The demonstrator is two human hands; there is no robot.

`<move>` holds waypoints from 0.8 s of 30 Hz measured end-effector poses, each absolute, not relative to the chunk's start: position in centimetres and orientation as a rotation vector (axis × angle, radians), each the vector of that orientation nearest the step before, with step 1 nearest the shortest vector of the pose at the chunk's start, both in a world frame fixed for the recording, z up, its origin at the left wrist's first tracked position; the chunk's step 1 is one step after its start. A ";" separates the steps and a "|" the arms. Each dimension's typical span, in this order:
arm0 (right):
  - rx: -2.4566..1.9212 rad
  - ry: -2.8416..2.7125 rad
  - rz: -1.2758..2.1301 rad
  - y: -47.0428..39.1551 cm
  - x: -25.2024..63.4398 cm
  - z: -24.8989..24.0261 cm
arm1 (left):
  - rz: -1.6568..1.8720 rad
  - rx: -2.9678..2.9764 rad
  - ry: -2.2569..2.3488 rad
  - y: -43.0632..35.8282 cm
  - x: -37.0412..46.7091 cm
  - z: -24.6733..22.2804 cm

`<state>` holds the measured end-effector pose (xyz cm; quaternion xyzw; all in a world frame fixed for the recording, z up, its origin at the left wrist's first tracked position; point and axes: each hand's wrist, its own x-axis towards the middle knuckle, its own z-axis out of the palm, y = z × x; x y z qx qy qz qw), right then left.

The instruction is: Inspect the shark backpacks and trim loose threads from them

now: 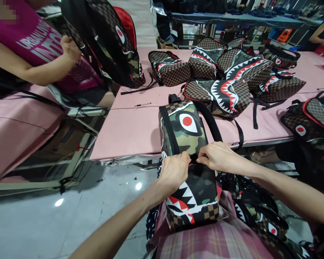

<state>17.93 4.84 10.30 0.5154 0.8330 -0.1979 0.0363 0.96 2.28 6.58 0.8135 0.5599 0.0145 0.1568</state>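
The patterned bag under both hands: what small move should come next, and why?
Perhaps ease the right hand slightly away while the left hand steadies the bag. Both hands have bent fingers close together near the bag's middle, covering what lies under the fingertips, so a small gap would probably show that spot.

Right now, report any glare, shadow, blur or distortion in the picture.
Head view: round glare spots on the floor, a soft shadow on the table left of the held bag, the far table softer than that bag, left arm seemingly stretched toward the bottom edge by a wide lens.
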 end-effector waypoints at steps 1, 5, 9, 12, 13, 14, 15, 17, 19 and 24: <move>1.577 2.555 -0.626 4.9 17.8 10.3 | 0.046 2.333 1.600 2.3 1.0 6.5; 1.567 2.529 -0.738 5.2 17.9 10.2 | 0.137 2.359 1.596 2.2 1.4 6.1; 1.641 2.525 -0.737 5.1 18.8 10.0 | 0.647 2.151 1.546 1.8 0.3 5.6; 1.680 2.533 -0.684 4.8 19.6 9.6 | 1.091 1.815 1.607 1.5 -3.5 5.6; 1.678 2.534 -0.678 4.7 19.7 9.5 | 1.074 1.799 1.691 1.5 -5.1 5.7; 1.676 2.534 -0.672 4.6 19.8 9.4 | 0.935 1.861 1.802 1.6 -6.6 5.8; 1.674 2.535 -0.659 4.6 19.9 9.3 | 0.756 1.980 1.923 1.6 -7.9 5.9; 1.671 2.544 -0.623 4.5 19.7 9.3 | 0.510 2.255 2.125 1.7 -9.2 6.0; 1.675 2.554 -0.584 4.3 19.6 9.2 | 0.591 2.506 2.172 1.6 -8.4 6.0; 1.752 2.623 -0.601 3.5 20.2 8.8 | 0.869 2.674 1.652 0.5 -2.1 4.8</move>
